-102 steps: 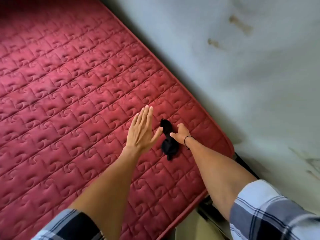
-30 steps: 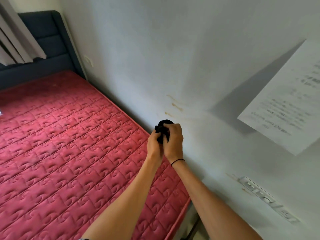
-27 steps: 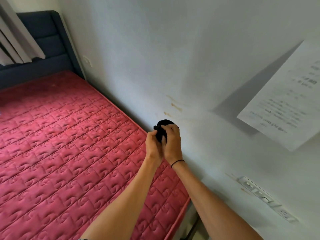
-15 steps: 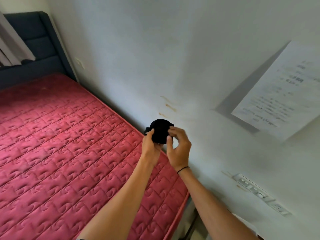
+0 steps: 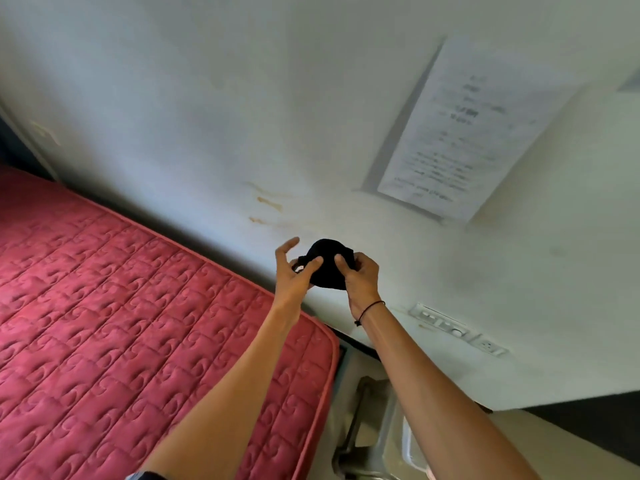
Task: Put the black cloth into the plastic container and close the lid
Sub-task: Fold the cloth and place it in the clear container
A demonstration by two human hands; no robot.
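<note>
The black cloth (image 5: 328, 268) is bunched into a small ball and held up in the air in front of the white wall, above the bed's corner. My left hand (image 5: 294, 271) pinches its left side with thumb and a finger, the other fingers spread upward. My right hand (image 5: 360, 275), with a black band on the wrist, grips its right side. No plastic container shows in this view.
A red quilted mattress (image 5: 138, 323) fills the lower left. The white wall (image 5: 207, 116) carries a paper notice (image 5: 464, 133) and a socket strip (image 5: 457, 329). A grey metal frame (image 5: 374, 431) stands in the gap right of the bed.
The cloth came off the mattress and was balled up between both hands. The view has swung right, and my left fingers have spread apart in the last half second.
</note>
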